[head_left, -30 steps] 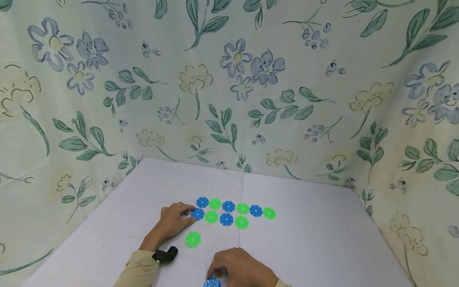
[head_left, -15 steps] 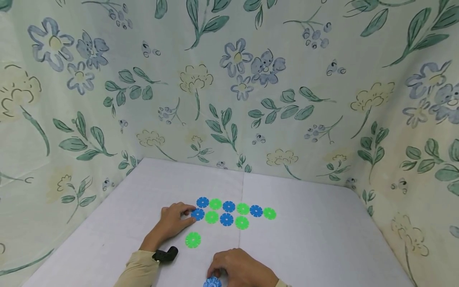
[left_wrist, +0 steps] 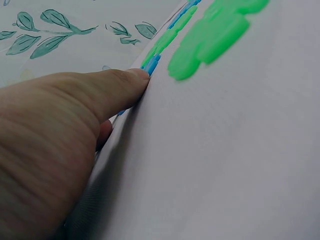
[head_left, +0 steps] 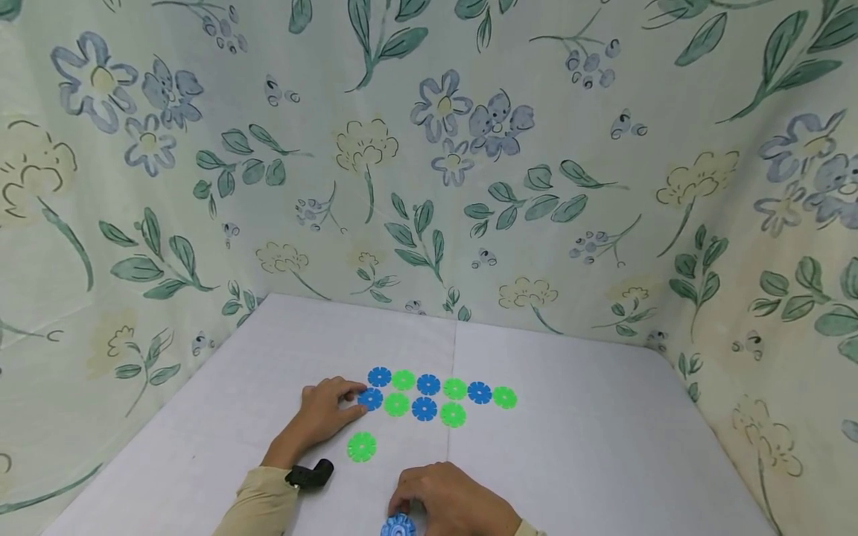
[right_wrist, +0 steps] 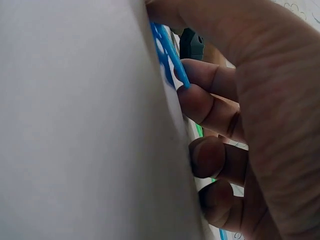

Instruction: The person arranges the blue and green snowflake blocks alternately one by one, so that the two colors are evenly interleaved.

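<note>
Thumb and index finger of my left hand rest on opposite edges of a blue notched building disc, the left end of the nearer row. In the left wrist view the thumb meets a blue disc edge flat on the cloth. At the front edge of the head view, my right hand pinches another blue notched disc, cut off by the frame. The right wrist view shows this disc tilted between thumb and fingertips, close to the cloth, with more blue under it.
Green discs and blue discs alternate in two rows on the white cloth. One green disc lies apart, nearer me. A black camera mount sits on my left wrist. Floral fabric surrounds the table.
The blue disc in my right hand has turned and tilted slightly between the fingers. My left hand and the rows hold the same position.
</note>
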`<state>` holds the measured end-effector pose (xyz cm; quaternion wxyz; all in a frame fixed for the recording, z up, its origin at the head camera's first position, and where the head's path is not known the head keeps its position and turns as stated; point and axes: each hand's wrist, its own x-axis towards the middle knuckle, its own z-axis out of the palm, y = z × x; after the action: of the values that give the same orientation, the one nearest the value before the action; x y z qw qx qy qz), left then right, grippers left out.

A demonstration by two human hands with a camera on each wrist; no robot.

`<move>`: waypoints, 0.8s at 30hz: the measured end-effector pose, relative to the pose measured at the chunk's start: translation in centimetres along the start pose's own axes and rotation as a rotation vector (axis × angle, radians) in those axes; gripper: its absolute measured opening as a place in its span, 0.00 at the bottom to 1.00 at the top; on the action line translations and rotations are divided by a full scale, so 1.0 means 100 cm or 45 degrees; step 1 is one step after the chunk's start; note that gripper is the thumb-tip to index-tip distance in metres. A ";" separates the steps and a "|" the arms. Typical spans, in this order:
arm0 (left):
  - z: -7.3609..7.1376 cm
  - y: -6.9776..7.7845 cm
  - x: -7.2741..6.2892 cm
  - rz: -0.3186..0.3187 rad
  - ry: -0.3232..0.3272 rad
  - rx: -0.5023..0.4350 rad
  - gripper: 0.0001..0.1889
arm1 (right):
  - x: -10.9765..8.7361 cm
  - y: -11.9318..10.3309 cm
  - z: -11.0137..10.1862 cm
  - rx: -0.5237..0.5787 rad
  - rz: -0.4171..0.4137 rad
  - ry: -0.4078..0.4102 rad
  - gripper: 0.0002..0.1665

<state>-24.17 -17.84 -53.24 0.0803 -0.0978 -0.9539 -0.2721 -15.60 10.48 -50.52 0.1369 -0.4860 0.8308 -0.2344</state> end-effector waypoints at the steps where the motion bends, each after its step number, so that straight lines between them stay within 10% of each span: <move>1: 0.000 0.000 0.000 -0.001 -0.001 0.003 0.19 | 0.000 0.000 0.000 0.005 -0.006 0.006 0.29; 24: 0.003 -0.004 0.001 0.009 -0.001 -0.004 0.19 | -0.003 0.003 -0.004 0.066 -0.096 0.112 0.28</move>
<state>-24.42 -17.98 -53.64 0.0807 -0.1015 -0.9531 -0.2734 -15.85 10.93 -50.34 0.1041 -0.5023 0.8108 -0.2819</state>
